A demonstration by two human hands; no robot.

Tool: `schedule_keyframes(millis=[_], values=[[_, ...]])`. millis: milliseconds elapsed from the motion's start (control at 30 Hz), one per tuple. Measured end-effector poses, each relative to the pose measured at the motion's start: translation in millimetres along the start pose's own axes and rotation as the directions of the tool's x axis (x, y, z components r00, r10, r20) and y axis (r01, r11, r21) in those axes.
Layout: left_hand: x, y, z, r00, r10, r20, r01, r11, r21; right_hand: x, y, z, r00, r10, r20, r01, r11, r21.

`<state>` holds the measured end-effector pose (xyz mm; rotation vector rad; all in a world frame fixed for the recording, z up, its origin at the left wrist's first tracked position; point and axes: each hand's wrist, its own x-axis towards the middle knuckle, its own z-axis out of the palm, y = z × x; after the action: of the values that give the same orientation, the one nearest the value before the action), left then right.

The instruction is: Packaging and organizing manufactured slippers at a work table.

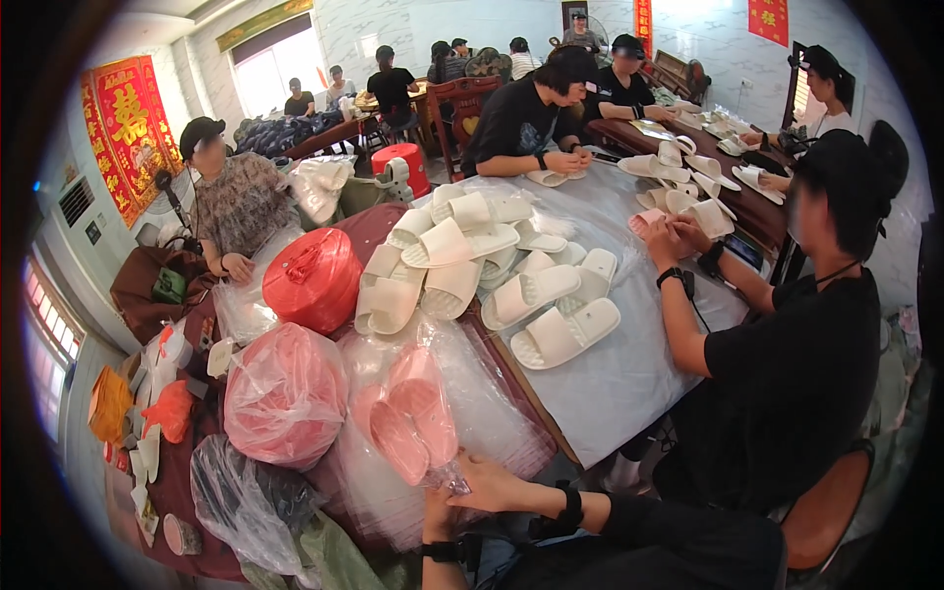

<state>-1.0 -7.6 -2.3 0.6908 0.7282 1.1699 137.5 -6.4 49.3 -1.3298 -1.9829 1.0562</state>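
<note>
A pair of pink slippers [411, 413] lies inside a clear plastic bag over a pile of flat clear bags [492, 413]. Both my hands are at the near end of that bag. My right hand [489, 484] closes on the gathered plastic, its fingers beside the slippers' near end. Just left of it, my left hand [438, 511] is also closed at the bag's end; its fingers are partly hidden. Beyond the bags, several cream slippers [462, 241] form a heap, and a few more cream slippers [565, 334] rest to its right.
To the left stand a red roll of plastic twine [313, 280] and a pink bundle wrapped in clear plastic [285, 393]. Dark and green material in plastic [261, 501] sits nearer. A co-worker [816, 344] at right handles a pink slipper; other people work around the tables.
</note>
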Motion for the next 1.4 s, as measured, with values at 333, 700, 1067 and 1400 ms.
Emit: schedule_keyframes(millis=[333,700,1067,1400], values=[[3.6,0.7,-12.0,0.975,0.046,0.216,0.015,0.963,-0.271,1.6,5.9,15.2,0.996,0.086,-0.027,-0.086,0.996,0.012],[7.0,-5.7,-5.7,0.992,0.127,0.027,-0.124,0.988,-0.093,4.4,18.7,23.4,0.983,0.022,-0.18,0.002,0.991,0.133],[8.5,-7.1,-18.0,0.979,0.046,0.198,-0.033,0.997,-0.07,-1.7,8.6,17.2,0.993,-0.107,-0.038,0.104,0.992,-0.067],[6.9,-4.2,-17.0,0.954,0.012,0.298,0.006,0.998,-0.061,1.5,15.4,34.4,0.987,-0.145,0.069,0.161,0.862,-0.48]])
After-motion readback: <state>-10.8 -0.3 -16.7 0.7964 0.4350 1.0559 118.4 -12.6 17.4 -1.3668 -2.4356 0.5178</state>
